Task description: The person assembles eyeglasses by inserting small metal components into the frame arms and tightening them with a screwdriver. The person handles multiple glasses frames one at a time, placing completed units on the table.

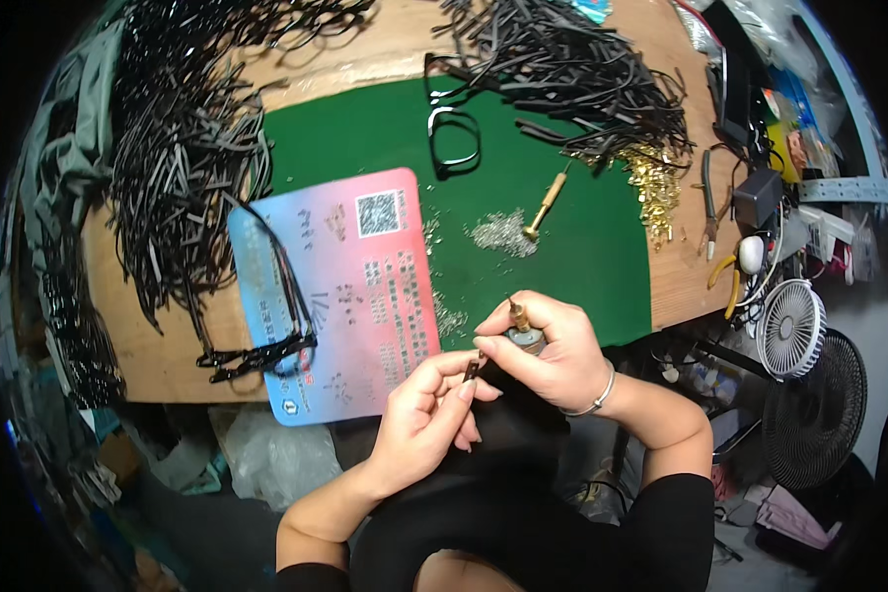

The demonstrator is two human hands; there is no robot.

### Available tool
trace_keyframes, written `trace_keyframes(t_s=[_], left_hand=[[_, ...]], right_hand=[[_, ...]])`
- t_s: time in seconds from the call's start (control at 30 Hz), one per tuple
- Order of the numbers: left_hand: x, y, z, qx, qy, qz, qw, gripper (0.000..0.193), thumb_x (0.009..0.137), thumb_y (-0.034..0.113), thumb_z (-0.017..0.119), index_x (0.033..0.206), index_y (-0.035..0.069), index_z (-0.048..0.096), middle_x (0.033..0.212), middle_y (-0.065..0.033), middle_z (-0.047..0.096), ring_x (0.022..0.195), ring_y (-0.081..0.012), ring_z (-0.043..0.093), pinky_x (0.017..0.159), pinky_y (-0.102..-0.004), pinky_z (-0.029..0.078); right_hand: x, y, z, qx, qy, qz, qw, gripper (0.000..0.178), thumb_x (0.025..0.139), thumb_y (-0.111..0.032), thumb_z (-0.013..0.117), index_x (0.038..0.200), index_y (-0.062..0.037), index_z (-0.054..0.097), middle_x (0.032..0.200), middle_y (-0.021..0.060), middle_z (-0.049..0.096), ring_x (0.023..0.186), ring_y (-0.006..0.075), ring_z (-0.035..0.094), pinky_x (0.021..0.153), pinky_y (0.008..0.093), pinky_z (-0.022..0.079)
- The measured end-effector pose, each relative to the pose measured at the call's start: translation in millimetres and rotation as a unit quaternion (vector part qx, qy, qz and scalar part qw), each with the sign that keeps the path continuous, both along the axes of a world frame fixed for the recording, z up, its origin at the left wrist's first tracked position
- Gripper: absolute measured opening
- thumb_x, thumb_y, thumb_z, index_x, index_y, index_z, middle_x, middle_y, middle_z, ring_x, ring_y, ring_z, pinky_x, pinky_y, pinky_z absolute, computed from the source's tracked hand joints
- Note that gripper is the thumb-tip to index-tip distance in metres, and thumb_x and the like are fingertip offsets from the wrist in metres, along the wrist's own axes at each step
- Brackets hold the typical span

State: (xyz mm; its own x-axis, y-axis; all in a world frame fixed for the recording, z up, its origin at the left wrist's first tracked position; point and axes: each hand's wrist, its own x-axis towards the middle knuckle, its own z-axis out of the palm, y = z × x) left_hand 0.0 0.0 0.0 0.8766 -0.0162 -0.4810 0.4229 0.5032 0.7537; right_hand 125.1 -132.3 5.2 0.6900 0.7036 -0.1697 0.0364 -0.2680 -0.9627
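Observation:
Just off the table's front edge, my left hand pinches a small dark piece, apparently part of an eyeglass temple, between thumb and fingers. My right hand is closed around a stubby screwdriver with a brass-coloured tip, which points away from me. The right thumb and a fingertip meet at the far end of the dark piece; anything tiny between them is too small to make out. Beyond the hands, a pile of tiny silvery screws lies on the green mat. A wooden-handled screwdriver rests beside it.
A pink-and-blue sheet carries scattered small parts and black eyeglass frames. Another black frame lies farther back. Heaps of black temples flank the mat. Gold-coloured pieces, pliers and a white fan are at right.

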Motion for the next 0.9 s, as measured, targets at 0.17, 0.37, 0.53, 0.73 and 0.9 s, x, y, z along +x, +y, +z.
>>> trace_keyframes(t_s=[0.17,0.37,0.53,0.73,0.9], left_hand=[[-1,11,-4,-0.012,-0.023,0.029,0.999,0.027,0.095,0.009,0.045,0.121,0.000,0.044,0.094,-0.0090,0.062,0.058,-0.0055,0.053,0.052,-0.0181,0.045],[-4,10,-12,-0.002,-0.051,0.011,0.999,0.025,0.094,0.007,0.045,0.119,-0.001,0.046,0.095,-0.0092,0.063,0.059,-0.0057,0.053,0.053,-0.0185,0.045],[-2,16,-15,0.073,-0.070,-0.045,0.994,0.028,0.094,0.006,0.045,0.121,-0.001,0.046,0.092,-0.0089,0.064,0.061,-0.0059,0.054,0.055,-0.0193,0.046],[2,11,-17,0.160,-0.086,-0.100,0.978,0.031,0.091,-0.002,0.042,0.121,0.001,0.048,0.087,-0.0068,0.060,0.059,-0.0088,0.055,0.056,-0.0221,0.047],[2,14,-23,0.304,-0.060,-0.062,0.949,0.029,0.090,-0.004,0.042,0.118,-0.001,0.048,0.088,-0.0085,0.063,0.057,-0.0087,0.056,0.054,-0.0219,0.048]], right_hand=[[-6,16,-5,0.033,-0.100,0.002,0.994,0.011,0.077,-0.005,0.067,0.083,0.0013,0.061,0.076,0.0099,0.060,0.064,0.0187,0.062,0.057,0.0270,0.048],[8,9,-1,0.016,0.238,0.043,0.970,0.017,0.083,-0.015,0.066,0.084,0.0012,0.060,0.078,0.0052,0.060,0.059,0.0093,0.056,0.050,0.0221,0.044],[23,9,-10,-0.033,0.428,0.108,0.897,0.035,0.081,-0.026,0.069,0.097,0.0011,0.053,0.075,0.0033,0.057,0.052,0.0052,0.049,0.045,0.0189,0.040],[17,-2,-24,-0.065,0.218,0.161,0.960,0.040,0.083,-0.032,0.066,0.101,0.0006,0.051,0.087,0.0073,0.055,0.070,0.0117,0.053,0.061,0.0257,0.046],[14,-18,-6,-0.215,-0.049,0.145,0.965,0.037,0.088,-0.025,0.056,0.114,-0.0016,0.043,0.102,0.0180,0.049,0.089,0.0301,0.056,0.079,0.0366,0.046]])
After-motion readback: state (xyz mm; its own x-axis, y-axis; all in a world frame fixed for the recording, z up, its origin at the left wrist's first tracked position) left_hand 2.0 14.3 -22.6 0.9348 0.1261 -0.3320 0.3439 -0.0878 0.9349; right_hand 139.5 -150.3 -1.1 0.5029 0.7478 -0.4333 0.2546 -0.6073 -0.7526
